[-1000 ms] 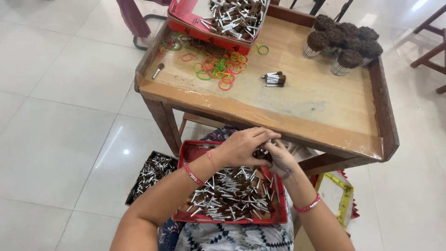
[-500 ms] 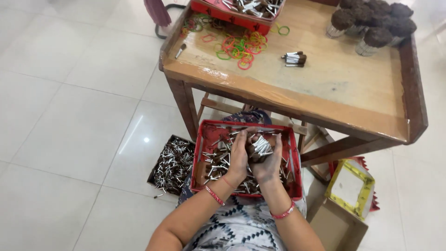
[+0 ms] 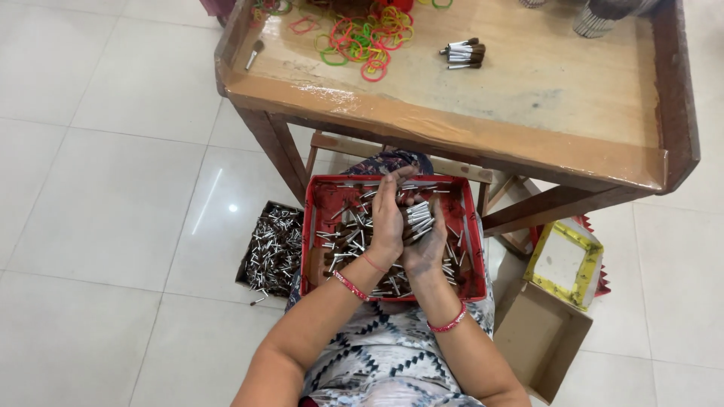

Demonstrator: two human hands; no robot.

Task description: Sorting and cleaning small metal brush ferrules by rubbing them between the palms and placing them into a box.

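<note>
A red tray point(image 3: 315, 226) rests on my lap, filled with several small brushes with silver handles and dark bristles. Over the tray, my left hand point(image 3: 387, 215) and my right hand point(image 3: 428, 245) cup together around a bunch of small brushes point(image 3: 417, 217), silver ends side by side. Both wrists wear red bangles. On the wooden table point(image 3: 528, 143) above lies a bound bundle of brushes point(image 3: 464, 53) beside a heap of coloured rubber bands point(image 3: 366, 39).
A dark box of more small brushes point(image 3: 273, 245) sits on the tiled floor at my left. A yellow-rimmed box point(image 3: 567, 260) and an open cardboard box point(image 3: 539, 338) stand at my right. Grey cups point(image 3: 599, 16) stand at the table's far edge. A loose brush point(image 3: 253, 54) lies near the table's left rim.
The view has tilted down and moved closer to my lap. My hands have dropped from the table's edge into the red tray and gathered a bunch of brushes between them.
</note>
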